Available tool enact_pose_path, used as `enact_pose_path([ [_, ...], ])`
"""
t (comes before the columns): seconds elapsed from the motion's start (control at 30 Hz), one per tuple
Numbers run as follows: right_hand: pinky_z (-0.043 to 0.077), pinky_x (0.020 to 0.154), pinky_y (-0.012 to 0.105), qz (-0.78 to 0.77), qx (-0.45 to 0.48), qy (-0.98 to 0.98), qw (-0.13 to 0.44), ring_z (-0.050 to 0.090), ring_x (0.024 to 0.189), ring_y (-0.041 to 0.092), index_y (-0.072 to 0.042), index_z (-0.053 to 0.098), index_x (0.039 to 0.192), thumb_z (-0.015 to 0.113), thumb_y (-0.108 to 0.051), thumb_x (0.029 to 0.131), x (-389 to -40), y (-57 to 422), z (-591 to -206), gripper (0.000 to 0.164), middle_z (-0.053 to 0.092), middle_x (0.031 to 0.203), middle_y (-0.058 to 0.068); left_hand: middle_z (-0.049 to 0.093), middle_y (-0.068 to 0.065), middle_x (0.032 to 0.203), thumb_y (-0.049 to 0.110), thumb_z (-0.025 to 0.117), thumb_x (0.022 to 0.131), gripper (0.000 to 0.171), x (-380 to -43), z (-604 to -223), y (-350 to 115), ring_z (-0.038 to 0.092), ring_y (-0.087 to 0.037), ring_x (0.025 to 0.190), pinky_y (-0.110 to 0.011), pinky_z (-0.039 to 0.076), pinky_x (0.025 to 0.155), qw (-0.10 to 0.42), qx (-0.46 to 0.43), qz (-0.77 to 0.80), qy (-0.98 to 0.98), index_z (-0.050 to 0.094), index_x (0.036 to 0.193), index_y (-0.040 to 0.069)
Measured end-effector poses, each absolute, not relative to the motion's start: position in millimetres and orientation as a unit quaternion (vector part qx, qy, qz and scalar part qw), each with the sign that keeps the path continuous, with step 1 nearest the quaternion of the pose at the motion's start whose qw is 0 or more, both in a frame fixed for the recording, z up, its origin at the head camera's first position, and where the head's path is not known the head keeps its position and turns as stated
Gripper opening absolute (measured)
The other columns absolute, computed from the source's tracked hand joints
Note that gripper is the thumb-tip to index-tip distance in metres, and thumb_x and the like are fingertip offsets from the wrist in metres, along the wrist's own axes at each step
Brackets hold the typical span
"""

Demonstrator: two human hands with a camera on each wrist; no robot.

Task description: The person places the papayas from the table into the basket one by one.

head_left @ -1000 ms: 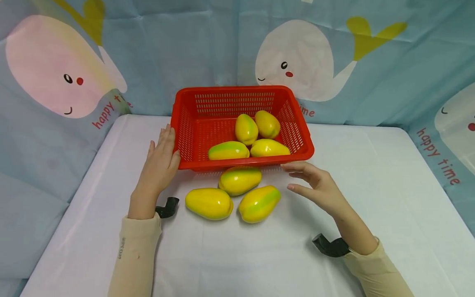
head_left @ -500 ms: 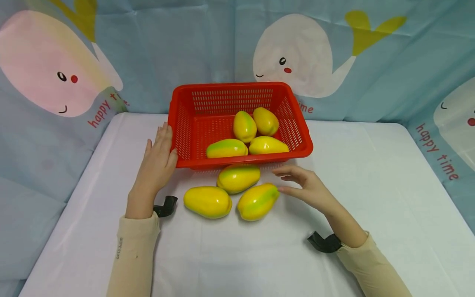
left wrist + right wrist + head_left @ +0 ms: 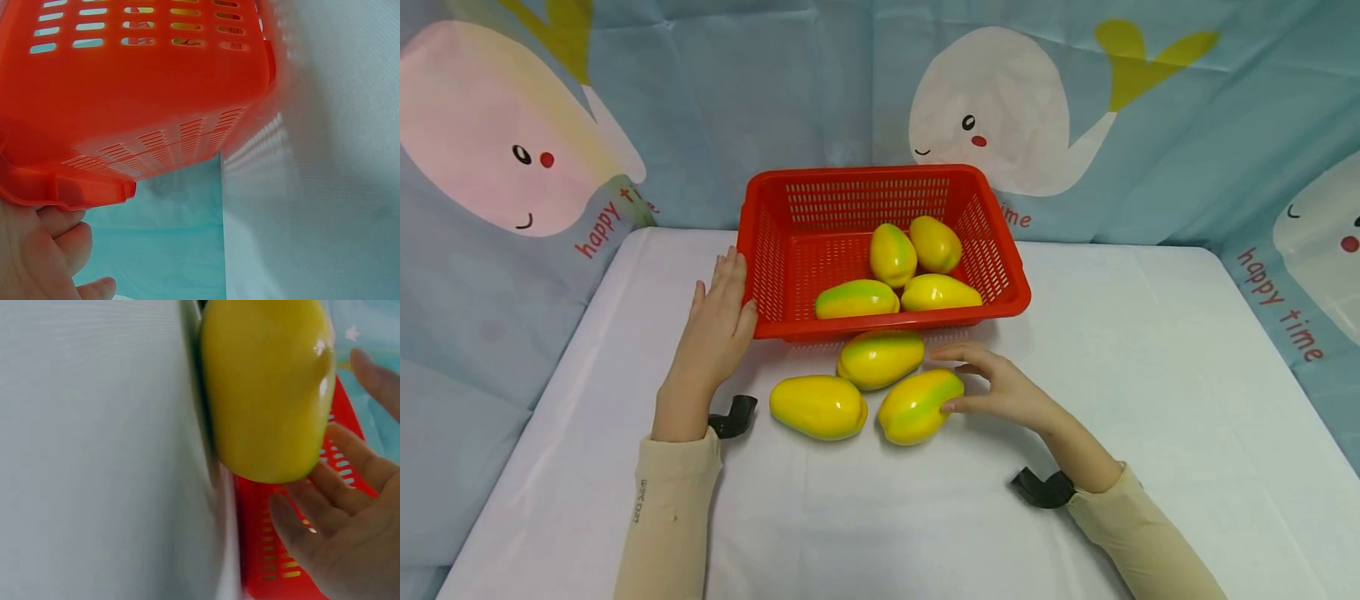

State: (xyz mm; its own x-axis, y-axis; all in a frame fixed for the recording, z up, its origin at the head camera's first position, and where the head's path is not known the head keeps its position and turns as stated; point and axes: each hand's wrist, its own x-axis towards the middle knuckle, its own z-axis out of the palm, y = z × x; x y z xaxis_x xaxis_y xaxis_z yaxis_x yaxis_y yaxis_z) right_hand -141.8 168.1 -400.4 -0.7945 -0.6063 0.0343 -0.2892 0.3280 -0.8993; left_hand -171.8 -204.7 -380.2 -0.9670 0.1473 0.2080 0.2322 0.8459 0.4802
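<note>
My left hand (image 3: 711,329) lies along the left side of a red plastic basket (image 3: 891,327), fingers straight against its rim; the left wrist view shows fingers (image 3: 65,240) under the rim. Three glossy yellow-green papayas lie on the table before the basket: a left one (image 3: 818,407), a rear one (image 3: 880,360) and a right one (image 3: 917,408). My right hand (image 3: 1007,387) is at the right papaya, its thumb overlapping that fruit's right end, other fingers extended behind it. The right wrist view has these fingers (image 3: 337,509) spread beside the papaya (image 3: 269,394), not closed round it.
Several more papayas (image 3: 893,257) lie inside the basket, toward its right and front. A white cloth (image 3: 865,525) covers the table. Behind stands a blue curtain (image 3: 760,108) with whale prints. Black curved pieces (image 3: 1042,488) sit at both wrists.
My right hand has moved left, from beside the basket's front right corner to the right papaya. The left hand stays at the basket; the whole view has shifted slightly.
</note>
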Motion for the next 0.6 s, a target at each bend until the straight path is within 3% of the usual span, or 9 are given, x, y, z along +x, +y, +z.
enact_pose_path([
  [0.33, 0.031, 0.107, 0.047, -0.481, -0.29, 0.81, 0.168, 0.043, 0.127, 0.019, -0.007, 0.054, 0.131, 0.08, -0.017, 0.074, -141.1, 164.0, -408.5, 0.063, 0.053, 0.134, 0.001, 0.009, -0.013, 0.157, 0.022, 0.033, 0.097, 0.061, -172.1, -380.2, -204.5, 0.006, -0.028, 0.144, -0.053, 0.001, 0.113, 0.08, -0.096, -0.263, -0.957, 0.01, 0.15, 0.001],
  [0.6, 0.034, 0.104, 0.047, -0.482, -0.292, 0.809, 0.167, 0.044, 0.124, 0.018, -0.005, 0.053, 0.13, 0.08, -0.017, 0.074, -142.0, 164.0, -412.2, 0.063, 0.054, 0.133, 0.005, 0.009, -0.014, 0.156, 0.021, 0.032, 0.097, 0.06, -172.7, -380.4, -204.7, 0.006, -0.028, 0.144, -0.054, 0.002, 0.112, 0.081, -0.098, -0.261, -0.957, 0.011, 0.15, 0.0],
])
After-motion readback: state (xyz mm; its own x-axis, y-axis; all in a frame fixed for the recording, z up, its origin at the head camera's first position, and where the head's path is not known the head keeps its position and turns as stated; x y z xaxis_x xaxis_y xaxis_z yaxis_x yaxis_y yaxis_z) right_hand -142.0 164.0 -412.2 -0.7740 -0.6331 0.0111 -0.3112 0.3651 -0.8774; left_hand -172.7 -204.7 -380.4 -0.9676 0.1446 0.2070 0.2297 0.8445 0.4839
